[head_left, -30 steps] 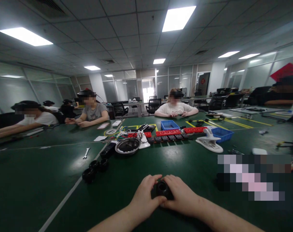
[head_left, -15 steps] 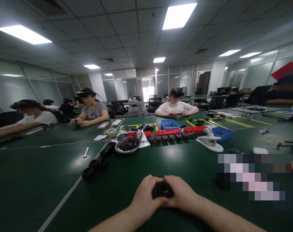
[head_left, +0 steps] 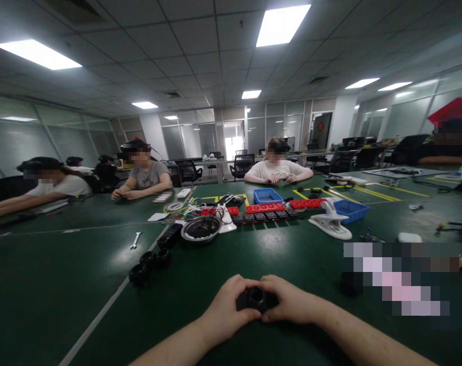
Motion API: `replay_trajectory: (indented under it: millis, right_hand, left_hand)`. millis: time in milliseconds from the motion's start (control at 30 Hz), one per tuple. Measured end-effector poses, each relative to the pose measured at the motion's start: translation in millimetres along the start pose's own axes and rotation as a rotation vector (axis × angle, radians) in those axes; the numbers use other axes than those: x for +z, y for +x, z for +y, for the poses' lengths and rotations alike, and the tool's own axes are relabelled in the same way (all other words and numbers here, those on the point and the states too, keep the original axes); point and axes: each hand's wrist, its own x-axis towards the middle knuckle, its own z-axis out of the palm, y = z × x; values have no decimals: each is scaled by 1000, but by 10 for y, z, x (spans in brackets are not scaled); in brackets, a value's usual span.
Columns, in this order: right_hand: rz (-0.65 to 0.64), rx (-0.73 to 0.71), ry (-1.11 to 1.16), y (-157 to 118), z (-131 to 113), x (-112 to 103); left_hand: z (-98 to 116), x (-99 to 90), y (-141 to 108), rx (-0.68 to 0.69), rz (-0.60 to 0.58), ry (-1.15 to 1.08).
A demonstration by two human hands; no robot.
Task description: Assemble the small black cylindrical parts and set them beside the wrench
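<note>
Close to the near side of the green table, a round black part with a hole in its middle [head_left: 257,295] sits between my two hands. My left hand [head_left: 229,307] curls round its left side, and my right hand [head_left: 288,301] round its right, so both are closed on it. The thumbs come together in front, the forefingers behind. What the part belongs to does not show. Ahead and to the left lies a cluster of similar black round parts [head_left: 149,264], apart from my hands.
A wrench [head_left: 136,240] and a round metal dish with black inside [head_left: 201,230] lie ahead left. Red power strips [head_left: 265,207] cross the middle, near blue bins [head_left: 267,195] and a white clamp base [head_left: 332,226]. Co-workers [head_left: 279,170] sit around the table.
My right hand has shifted slightly, its thumb now lower and further apart on the black part. The part stays in about the same place.
</note>
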Motion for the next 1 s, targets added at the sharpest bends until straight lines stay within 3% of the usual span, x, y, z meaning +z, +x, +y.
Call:
replay_trajectory:
  millis: [133,267,433,767,1000]
  right_hand:
    - [91,46,-25,25,14,77]
    - [158,64,-201,50,-33,176]
    - [224,63,-341,22,-135,214]
    - [-39,-134,21,9,60,-29]
    - [76,15,-109,33,6,90]
  left_hand:
    - [2,61,-12,-40,60,0]
    - [22,144,-41,-100,154,55]
    - [-13,146,-29,-39,144,47]
    - [-7,51,-20,51,29,28]
    - [44,119,-40,-30,108,102]
